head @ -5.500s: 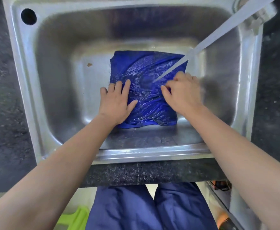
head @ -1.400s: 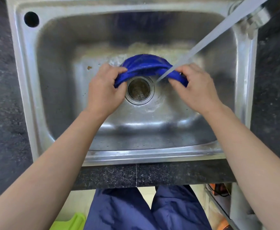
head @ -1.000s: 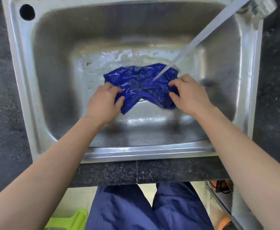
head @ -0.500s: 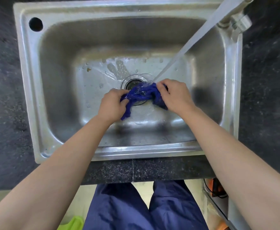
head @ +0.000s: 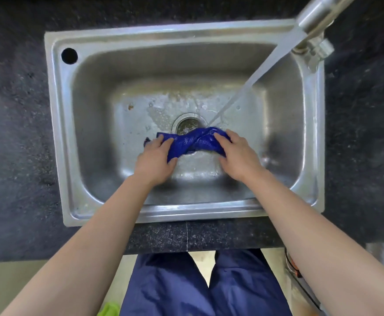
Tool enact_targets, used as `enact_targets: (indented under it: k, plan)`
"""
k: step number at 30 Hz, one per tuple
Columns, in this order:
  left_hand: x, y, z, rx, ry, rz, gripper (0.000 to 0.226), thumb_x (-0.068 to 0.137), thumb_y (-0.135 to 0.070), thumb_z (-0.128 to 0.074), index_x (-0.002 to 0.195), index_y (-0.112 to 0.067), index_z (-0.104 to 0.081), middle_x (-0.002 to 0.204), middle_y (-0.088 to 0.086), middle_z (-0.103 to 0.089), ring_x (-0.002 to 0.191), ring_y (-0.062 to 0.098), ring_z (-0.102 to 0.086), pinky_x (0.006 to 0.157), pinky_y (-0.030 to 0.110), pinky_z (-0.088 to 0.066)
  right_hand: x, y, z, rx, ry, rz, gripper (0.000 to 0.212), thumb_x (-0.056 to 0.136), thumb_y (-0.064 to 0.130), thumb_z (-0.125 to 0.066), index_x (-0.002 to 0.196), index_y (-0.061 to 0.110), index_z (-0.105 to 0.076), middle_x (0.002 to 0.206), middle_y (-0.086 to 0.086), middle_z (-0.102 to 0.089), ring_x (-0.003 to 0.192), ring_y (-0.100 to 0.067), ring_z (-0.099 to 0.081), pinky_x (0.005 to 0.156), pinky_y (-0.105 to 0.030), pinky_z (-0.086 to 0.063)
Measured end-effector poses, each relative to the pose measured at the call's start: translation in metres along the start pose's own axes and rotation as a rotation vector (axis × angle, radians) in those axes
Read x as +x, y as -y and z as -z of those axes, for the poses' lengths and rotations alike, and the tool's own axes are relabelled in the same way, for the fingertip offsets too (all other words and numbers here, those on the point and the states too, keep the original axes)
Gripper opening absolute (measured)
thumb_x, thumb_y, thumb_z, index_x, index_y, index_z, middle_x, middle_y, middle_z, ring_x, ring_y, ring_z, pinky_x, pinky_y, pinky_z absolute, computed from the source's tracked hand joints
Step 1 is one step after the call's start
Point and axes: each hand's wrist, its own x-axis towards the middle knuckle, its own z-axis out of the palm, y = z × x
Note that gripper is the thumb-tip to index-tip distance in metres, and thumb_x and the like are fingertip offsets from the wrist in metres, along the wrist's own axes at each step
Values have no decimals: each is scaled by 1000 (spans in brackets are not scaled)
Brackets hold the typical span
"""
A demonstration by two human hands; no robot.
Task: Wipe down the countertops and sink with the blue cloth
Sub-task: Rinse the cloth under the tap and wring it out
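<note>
— While water (head: 266, 65) streams from the faucet (head: 318, 17), where is the blue cloth (head: 193, 142)?
— Low in the stainless sink (head: 56, 133), twisted into a rope just in front of the drain (head: 186, 124), partly covering its near edge. The stream lands beside its right end.
— And the hands?
— The left hand (head: 155, 159) has its fingers curled round the cloth's left end; the right hand (head: 239, 156) grips the right end, fingers wrapped over it.
— Around the sink?
— Dark speckled countertop (head: 15, 133) on every side; blue trousers (head: 186, 288) below its front edge.
</note>
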Motion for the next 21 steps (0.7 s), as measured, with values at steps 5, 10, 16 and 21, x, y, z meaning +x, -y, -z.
enact_targets:
  k: [5,10,16,21]
  plan:
    - [-11,-2,-20,79,-35,66,72,95,-37,-54,155,-15,-21,156,11,-31,139,34,-30,106,50,-40,-14,-3,-19,79,60,-57,63,97,32,-57,154,26,-30,140,-9,-45,125,-31,-48,96,-41,-47]
    - [-3,-3,-16,200,-83,108,54,96,-41,-52,143,-16,-38,128,13,-52,116,35,-49,90,47,-47,-8,4,-22,-19,-39,-77,67,93,32,-64,151,22,-30,135,-12,-42,114,-34,-50,85,-43,-49]
    - [2,-8,-19,-22,17,131,27,96,-24,-54,120,-12,-54,108,18,-66,98,39,-62,80,41,-47,11,3,-23,102,28,-107,43,95,21,-54,137,15,-45,120,-14,-57,104,-38,-59,82,-39,-45]
    - [4,-20,8,-1035,-86,393,6,91,-6,-62,88,-8,-66,58,6,-62,39,16,-52,43,26,-45,8,11,3,702,-346,-258,21,91,25,-51,100,19,-69,90,-3,-68,88,-22,-62,80,-31,-46]
